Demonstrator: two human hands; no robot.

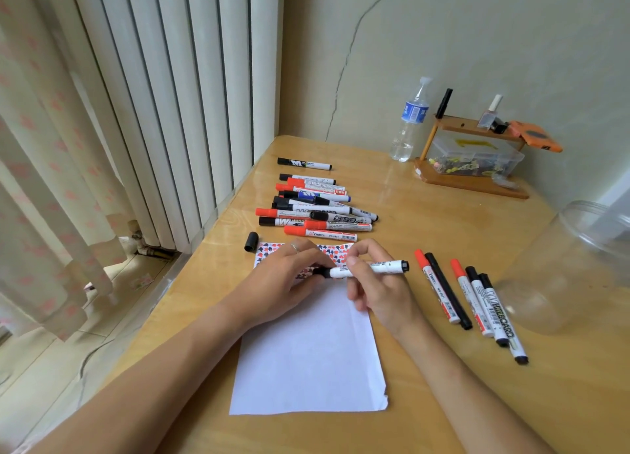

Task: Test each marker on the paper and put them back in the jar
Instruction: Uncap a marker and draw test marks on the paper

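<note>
Here, a white marker (366, 269) with black ends is held flat over the top of the paper (308, 351). It is pinched by the curled fingers (354, 261) of the right hand (375, 290). Its 9 o'clock end is touched by the left hand (283, 283), fingers bent down on the sheet; how tightly that end is gripped cannot be told. A thin ring is worn on that hand. The paper is white and smooth, with red and black blots at its 12 o'clock edge. A loose black cap (251, 242) is seen at 11 o'clock of the paper. A heap of markers (317, 208) is piled at 12 o'clock. Five more markers (474, 300) are laid at 3 o'clock. Past them, a round clear jar (579, 266) is seen, with nothing plainly inside. All is set on a shiny wooden table (426, 215).
</note>
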